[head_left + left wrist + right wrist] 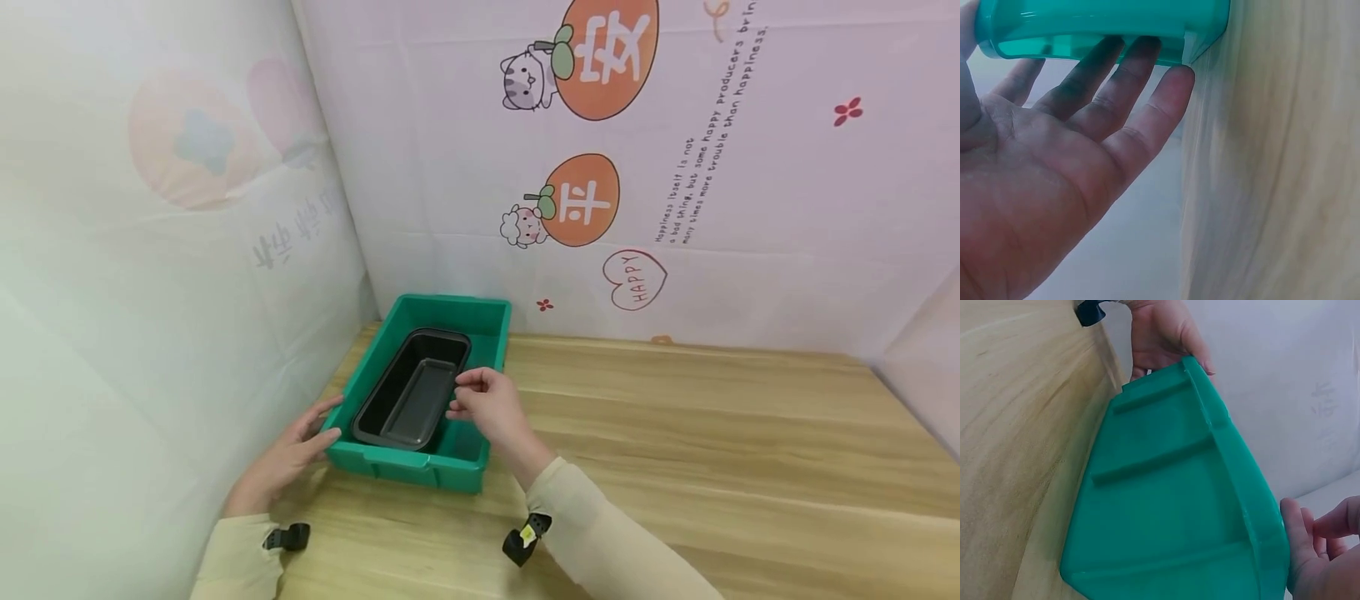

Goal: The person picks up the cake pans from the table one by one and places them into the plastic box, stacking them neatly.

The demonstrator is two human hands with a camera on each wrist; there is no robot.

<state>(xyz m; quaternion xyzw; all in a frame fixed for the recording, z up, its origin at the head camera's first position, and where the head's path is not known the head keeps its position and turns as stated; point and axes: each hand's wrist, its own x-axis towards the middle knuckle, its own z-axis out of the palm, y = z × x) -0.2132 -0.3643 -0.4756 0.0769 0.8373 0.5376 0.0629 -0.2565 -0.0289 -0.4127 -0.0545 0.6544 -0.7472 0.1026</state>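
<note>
A dark loaf pan lies inside a green plastic bin, which stands on the table. My left hand holds the bin's near left corner. Its thumb rests over the rim while the other fingers reach under it against the outer wall, as the left wrist view shows in the left hand. Over the right side of the bin, my right hand hovers by the pan's right edge with fingers loosely bent. No object shows in the right hand. Whether its fingertips touch the pan, I cannot tell.
The wood-grain table extends to the right of the bin. A white printed cloth hangs behind, and a pale cloth wall stands close on the left. Black straps sit on both wrists.
</note>
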